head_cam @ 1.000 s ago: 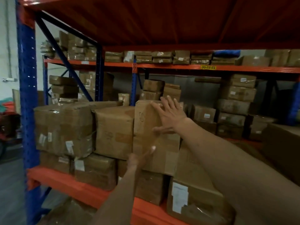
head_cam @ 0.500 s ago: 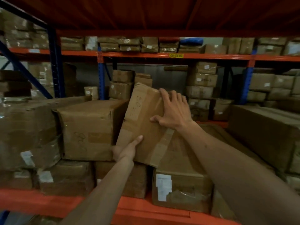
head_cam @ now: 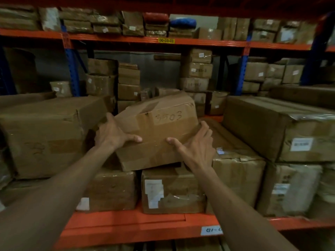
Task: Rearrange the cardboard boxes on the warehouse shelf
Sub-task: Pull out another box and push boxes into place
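Dim warehouse aisle, orange shelf beams [head_cam: 126,227], blue uprights [head_cam: 242,69], grey wall [head_cam: 159,69] behind the far rack

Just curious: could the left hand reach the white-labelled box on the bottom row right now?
Probably not: the left hand is gripping the tilted box, which partly overhangs the white-labelled box.

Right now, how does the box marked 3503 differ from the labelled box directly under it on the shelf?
The marked box is tilted and held between the left hand and right hand; the labelled box sits flat and untouched on the orange shelf. The marked box bears handwritten digits; the labelled box carries a torn white sticker. The marked box rests partly on top; the labelled box is in the bottom layer. Both are worn brown cardboard with tape.
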Tool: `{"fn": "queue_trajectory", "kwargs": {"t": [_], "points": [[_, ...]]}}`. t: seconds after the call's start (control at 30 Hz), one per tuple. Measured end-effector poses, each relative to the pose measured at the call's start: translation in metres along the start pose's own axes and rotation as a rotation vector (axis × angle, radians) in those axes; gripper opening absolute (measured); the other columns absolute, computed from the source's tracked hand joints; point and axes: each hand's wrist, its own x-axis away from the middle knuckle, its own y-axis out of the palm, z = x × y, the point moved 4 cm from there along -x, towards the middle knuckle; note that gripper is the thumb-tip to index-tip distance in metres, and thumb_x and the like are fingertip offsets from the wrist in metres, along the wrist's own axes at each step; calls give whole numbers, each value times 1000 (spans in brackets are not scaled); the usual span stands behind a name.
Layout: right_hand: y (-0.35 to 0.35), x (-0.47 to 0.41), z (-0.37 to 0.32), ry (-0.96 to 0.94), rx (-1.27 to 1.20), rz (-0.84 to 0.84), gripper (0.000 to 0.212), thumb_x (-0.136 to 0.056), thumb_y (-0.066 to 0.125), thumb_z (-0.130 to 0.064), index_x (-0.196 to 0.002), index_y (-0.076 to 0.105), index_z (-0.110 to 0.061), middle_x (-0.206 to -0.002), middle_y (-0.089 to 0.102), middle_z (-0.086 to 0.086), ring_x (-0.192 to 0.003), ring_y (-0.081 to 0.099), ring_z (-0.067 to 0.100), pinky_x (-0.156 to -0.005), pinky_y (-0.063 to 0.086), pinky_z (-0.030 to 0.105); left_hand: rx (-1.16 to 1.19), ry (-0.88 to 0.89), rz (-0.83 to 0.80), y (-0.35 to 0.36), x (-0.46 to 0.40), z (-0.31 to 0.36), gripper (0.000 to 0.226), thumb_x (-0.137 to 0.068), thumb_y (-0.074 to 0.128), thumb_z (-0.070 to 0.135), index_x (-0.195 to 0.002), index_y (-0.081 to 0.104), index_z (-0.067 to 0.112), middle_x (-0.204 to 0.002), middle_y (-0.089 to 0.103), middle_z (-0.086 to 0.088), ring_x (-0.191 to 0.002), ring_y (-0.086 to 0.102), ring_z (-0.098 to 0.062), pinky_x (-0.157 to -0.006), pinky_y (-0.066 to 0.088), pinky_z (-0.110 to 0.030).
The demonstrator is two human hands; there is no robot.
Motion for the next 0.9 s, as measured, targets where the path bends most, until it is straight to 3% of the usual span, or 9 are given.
{"fn": "queue_trajectory", "kwargs": {"t": [0.1,0.23,0.37,0.43,0.47,0.53,0.63,0.73,0.9], "points": [[7,19,11,-5,-19,-57,123,-58,53,-95,-148,9,-23,-134,39,13,-115,50,36,-82,48,48,-150,97,-22,-8,7,6,121,-40,91,63,-141,38,25,-132,56,-15,-119,54,-39,-89,50,-51],[6,42,37,64,-111,-133,125,-59,54,-95,-150,4,-25,-147,39,11,-127,48,34,-90,46,54,-315,146,9,-12,22,12,117,-38,90,67,-137,39,31,-126,52,-17,-106,56,-38,-70,46,-43],[-13,14,24,-73,-19,-156,136,-52,71,-85,-151,-2,-25,-140,44,20,-115,56,40,-84,52,53,-246,119,-86,-18,27,17,115,-43,92,59,-139,36,30,-134,45,-17,-117,50,-40,-89,48,-51],[-24,-6,9,-232,36,-97,140,-48,86,-69,-151,-2,-36,-142,33,20,-120,47,42,-84,50,56,-158,104,-127,-20,30,19,118,-44,95,52,-143,34,28,-139,40,-16,-124,45,-40,-98,45,-53],[-27,-18,3,-294,56,-128,139,-48,90,-63,-150,-2,-43,-147,24,18,-128,38,43,-90,46,59,-105,104,-136,-21,32,19,120,-45,96,48,-145,34,26,-142,40,-16,-127,43,-38,-102,43,-53],[-31,-43,-2,-287,44,-351,127,-52,91,-56,-146,5,-55,-155,12,12,-138,26,44,-104,35,62,-13,126,-111,-18,40,20,119,-44,97,43,-146,38,24,-144,43,-13,-130,42,-35,-105,41,-53],[-40,-67,15,-203,19,-590,97,-63,89,-49,-141,31,-47,-142,41,8,-128,42,33,-103,38,53,77,170,-27,-8,54,32,103,-47,96,40,-136,46,26,-138,50,-10,-124,47,-32,-96,44,-46],[-49,-68,27,-196,-46,-512,88,-67,88,-42,-141,42,-39,-134,56,5,-126,49,29,-103,42,49,108,198,1,-1,61,42,92,-51,95,37,-130,49,27,-133,50,-11,-119,49,-33,-89,44,-43],[-43,-62,26,-189,-55,-470,84,-72,86,-38,-143,42,-40,-137,51,9,-128,43,31,-103,40,48,102,161,-52,-1,59,37,90,-57,94,35,-131,43,30,-138,43,-11,-124,45,-33,-99,42,-52]]}}
